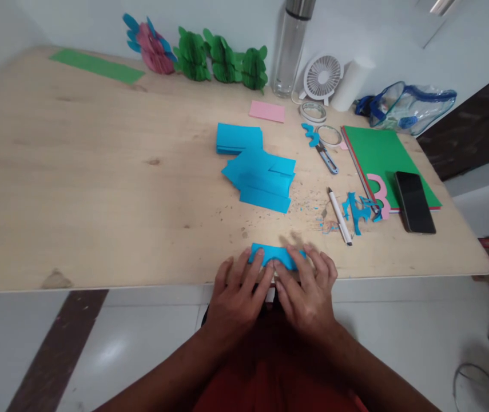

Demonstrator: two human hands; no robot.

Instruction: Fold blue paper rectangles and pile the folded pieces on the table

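A small strip of blue paper (274, 252) lies at the table's front edge, directly before me. My left hand (239, 294) has its bent fingertips on the strip's left part, holding it against the wood. From the other side, my right hand (308, 294) presses on its right part. The two hands nearly meet at the strip's middle, and their fingers cover much of its lower edge. Farther up lie loose blue paper pieces (265, 177), overlapping one another, beside a neat stack of blue paper (239, 137).
To the right lie a white pen (339, 217), blue scraps (358, 213), a utility knife (327, 158), tape rolls (313, 112), green paper sheets (385, 151) and a phone (414, 201). Along the wall stand green paper decorations (222, 57), a glass bottle (289, 51) and a fan (323, 77).
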